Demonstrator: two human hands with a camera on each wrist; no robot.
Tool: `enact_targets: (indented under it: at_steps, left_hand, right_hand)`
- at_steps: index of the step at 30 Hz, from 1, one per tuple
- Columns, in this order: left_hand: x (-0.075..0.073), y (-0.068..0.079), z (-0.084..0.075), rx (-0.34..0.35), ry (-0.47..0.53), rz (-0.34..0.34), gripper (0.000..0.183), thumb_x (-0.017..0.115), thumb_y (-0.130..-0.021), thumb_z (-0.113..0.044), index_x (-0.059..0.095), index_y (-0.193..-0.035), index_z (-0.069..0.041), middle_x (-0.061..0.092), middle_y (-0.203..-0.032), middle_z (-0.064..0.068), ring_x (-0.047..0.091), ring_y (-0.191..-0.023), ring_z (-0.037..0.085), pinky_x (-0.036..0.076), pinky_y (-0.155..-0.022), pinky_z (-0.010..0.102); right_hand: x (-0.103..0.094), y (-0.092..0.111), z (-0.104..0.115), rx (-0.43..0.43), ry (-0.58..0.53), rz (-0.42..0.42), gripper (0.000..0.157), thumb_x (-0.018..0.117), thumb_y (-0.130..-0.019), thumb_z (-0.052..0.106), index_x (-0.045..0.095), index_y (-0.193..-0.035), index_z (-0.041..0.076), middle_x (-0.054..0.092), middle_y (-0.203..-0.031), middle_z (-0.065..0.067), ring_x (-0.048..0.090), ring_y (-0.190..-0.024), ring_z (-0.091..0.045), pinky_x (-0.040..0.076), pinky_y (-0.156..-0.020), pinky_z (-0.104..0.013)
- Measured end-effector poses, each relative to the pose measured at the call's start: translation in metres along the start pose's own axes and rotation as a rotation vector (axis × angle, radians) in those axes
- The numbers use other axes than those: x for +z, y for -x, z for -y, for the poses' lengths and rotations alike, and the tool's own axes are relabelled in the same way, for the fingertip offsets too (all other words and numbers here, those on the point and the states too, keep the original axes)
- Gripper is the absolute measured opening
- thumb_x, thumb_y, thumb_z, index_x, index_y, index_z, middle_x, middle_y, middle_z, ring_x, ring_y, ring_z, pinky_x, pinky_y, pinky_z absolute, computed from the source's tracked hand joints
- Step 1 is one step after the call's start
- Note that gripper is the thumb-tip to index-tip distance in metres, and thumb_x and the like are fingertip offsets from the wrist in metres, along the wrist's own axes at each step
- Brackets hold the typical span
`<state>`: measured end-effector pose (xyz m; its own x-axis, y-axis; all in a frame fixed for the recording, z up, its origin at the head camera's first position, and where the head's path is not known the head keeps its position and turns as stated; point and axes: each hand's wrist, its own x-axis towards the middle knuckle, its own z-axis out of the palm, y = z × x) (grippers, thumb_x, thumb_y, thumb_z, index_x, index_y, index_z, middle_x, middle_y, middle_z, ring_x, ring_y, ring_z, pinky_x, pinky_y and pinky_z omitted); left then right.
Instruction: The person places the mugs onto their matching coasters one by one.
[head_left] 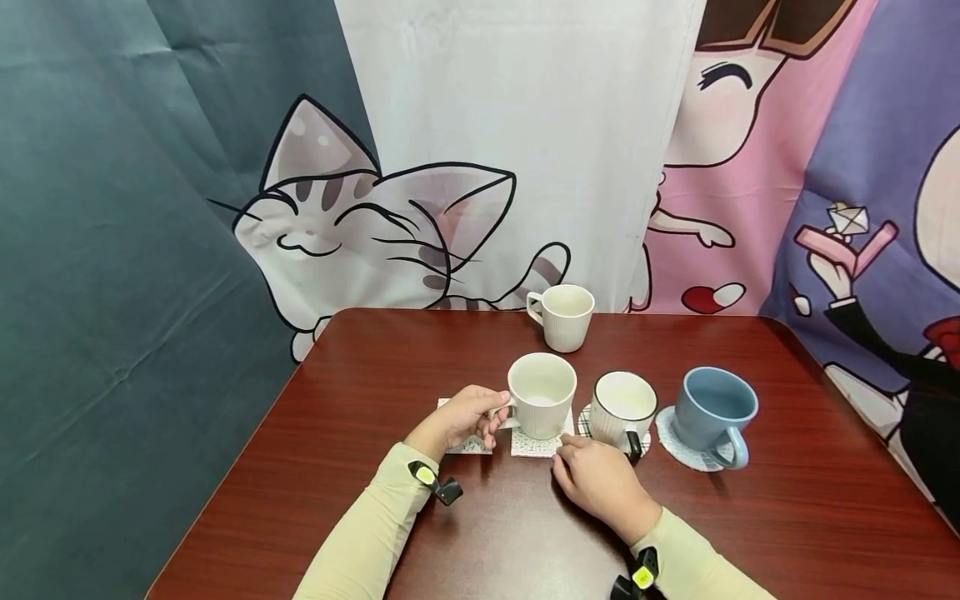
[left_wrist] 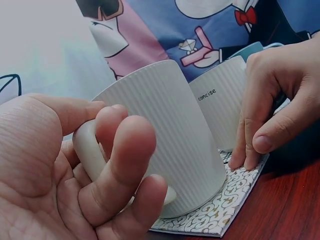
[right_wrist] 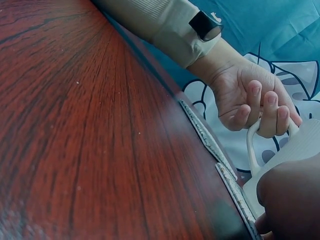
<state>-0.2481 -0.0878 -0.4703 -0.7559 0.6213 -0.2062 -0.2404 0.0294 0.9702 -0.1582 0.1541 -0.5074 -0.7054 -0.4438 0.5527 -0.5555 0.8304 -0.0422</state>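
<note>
My left hand (head_left: 467,418) grips the handle of a white ribbed mug (head_left: 542,398), fingers curled through and around it. The mug's base is right at a square coaster (head_left: 534,446) with a scroll pattern, which shows around it in the left wrist view. My right hand (head_left: 602,483) is at the coaster's right edge, its fingertips (left_wrist: 248,161) touching the corner and its thumb held apart. In the right wrist view, the right hand (right_wrist: 292,200) is dark and cropped at the lower right, near the mug handle (right_wrist: 251,150) and the left hand (right_wrist: 255,100).
A second square coaster (head_left: 471,446) lies left, partly behind the left hand. Right of the held mug stand a black-rimmed white mug (head_left: 624,400) on a checked coaster (head_left: 584,421) and a blue mug (head_left: 712,408) on a round coaster (head_left: 678,446). Another white mug (head_left: 567,321) stands at the table's back edge.
</note>
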Motion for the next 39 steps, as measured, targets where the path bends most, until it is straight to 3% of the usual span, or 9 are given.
enact_targets:
  at_steps: [10,16,20,25,28,31,36,39]
  left_hand:
    - [-0.001,0.000,-0.002,0.002,-0.028,-0.001,0.039,0.049,-0.106,-0.026,0.058,-0.074,-0.007,0.052,-0.056,-0.002,0.056,-0.040,0.009,0.056,-0.050,0.029]
    - [-0.002,0.000,-0.005,0.020,-0.133,-0.006,0.035,0.051,-0.105,-0.025,0.061,-0.079,-0.005,0.059,-0.063,0.002,0.054,-0.040,0.011,0.054,-0.048,0.029]
    - [-0.002,0.001,-0.009,0.072,-0.279,-0.088,0.028,0.058,-0.102,-0.023,0.067,-0.086,-0.002,0.070,-0.071,0.006,0.045,-0.034,0.008,0.051,-0.043,0.027]
    - [0.002,0.007,-0.017,0.187,-0.547,-0.277,0.020,0.070,-0.094,-0.030,0.070,-0.090,-0.010,0.074,-0.080,0.008,0.048,-0.042,0.011,0.046,-0.042,0.027]
    - [0.004,0.012,-0.020,0.270,-0.713,-0.396,0.015,0.072,-0.092,-0.033,0.069,-0.089,-0.019,0.072,-0.082,0.002,0.057,-0.061,0.011,0.047,-0.054,0.027]
    - [0.005,0.016,-0.020,0.331,-0.794,-0.474,0.008,0.072,-0.091,-0.030,0.069,-0.089,-0.023,0.069,-0.082,-0.008,0.060,-0.072,0.010,0.048,-0.066,0.029]
    - [0.002,0.018,-0.017,0.336,-0.783,-0.463,0.007,0.073,-0.091,-0.027,0.067,-0.091,-0.023,0.068,-0.081,-0.010,0.060,-0.067,0.010,0.049,-0.061,0.029]
    - [0.001,0.017,-0.017,0.356,-0.773,-0.431,0.017,0.074,-0.091,-0.025,0.067,-0.104,-0.016,0.069,-0.092,-0.006,0.061,-0.072,0.010,0.052,-0.065,0.028]
  right_hand:
    - [-0.001,-0.001,-0.001,-0.022,0.014,-0.008,0.010,0.072,-0.083,0.018,0.072,-0.075,0.012,0.076,-0.093,-0.008,0.073,-0.080,-0.023,0.058,-0.064,-0.042]
    - [-0.002,-0.002,0.000,-0.018,0.016,0.001,0.012,0.072,-0.084,0.018,0.070,-0.073,0.012,0.076,-0.092,-0.008,0.073,-0.080,-0.023,0.058,-0.064,-0.042]
    - [-0.002,-0.003,0.002,-0.015,0.017,0.008,0.016,0.073,-0.083,0.017,0.067,-0.070,0.012,0.075,-0.091,-0.008,0.073,-0.078,-0.024,0.058,-0.063,-0.042]
    - [-0.002,-0.004,0.004,-0.006,0.037,0.005,0.014,0.073,-0.083,0.017,0.068,-0.071,0.012,0.076,-0.092,-0.009,0.073,-0.079,-0.024,0.058,-0.063,-0.043]
    - [-0.001,-0.004,0.004,-0.005,0.043,-0.003,0.014,0.072,-0.083,0.018,0.068,-0.070,0.012,0.076,-0.093,-0.009,0.073,-0.080,-0.023,0.058,-0.063,-0.042]
    - [-0.001,-0.004,0.003,-0.001,0.038,-0.005,0.015,0.070,-0.084,0.018,0.068,-0.070,0.014,0.076,-0.094,-0.008,0.074,-0.081,-0.022,0.058,-0.063,-0.042]
    - [0.001,-0.002,0.002,0.010,0.024,0.000,0.014,0.070,-0.085,0.018,0.069,-0.071,0.014,0.076,-0.094,-0.007,0.074,-0.083,-0.021,0.058,-0.065,-0.042]
    - [0.001,-0.001,0.003,0.009,0.010,-0.010,0.014,0.071,-0.084,0.017,0.069,-0.071,0.014,0.076,-0.093,-0.008,0.074,-0.083,-0.022,0.059,-0.065,-0.042]
